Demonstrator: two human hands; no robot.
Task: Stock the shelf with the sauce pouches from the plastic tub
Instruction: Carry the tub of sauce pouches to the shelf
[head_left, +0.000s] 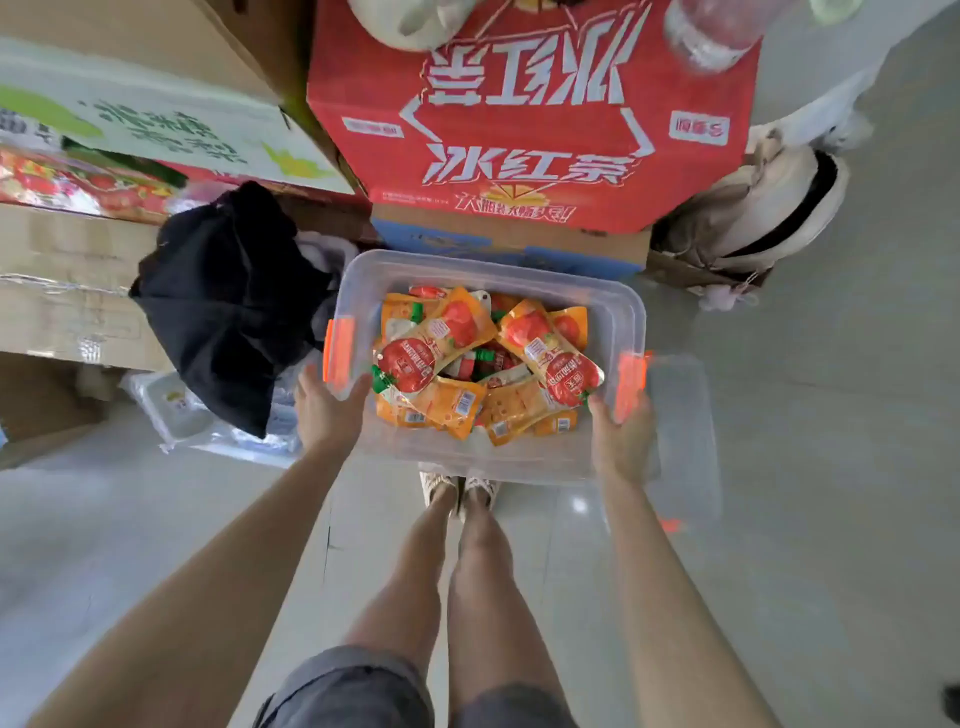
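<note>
**Squarely between the hands: the tub, long axis left to right**

The clear plastic tub (519, 460) with orange end latches lies straight ahead of the person, centred on the body. Its long axis runs left to right across the view. The left hand (324, 410) grasps the left short end just below one latch. The right hand (621, 441) grasps the right short end at the other. Neither is nearer, and the hold looks even.

The orange-and-red sauce pouches (483, 358) lie heaped loosely inside the tub, with none in a hand. The person's feet (460, 491) show just past the near wall, so the tub seems to be held off the pale tiled floor (831, 519), though I cannot be sure.

A red cardboard carton (530, 119) stands just beyond the far side, and a black cloth (228, 301) drapes to the left. No shelf is in view.

The coming move probably turns on keeping that long axis level. If either end dips, the loose pouches would likely slide towards it.
</note>
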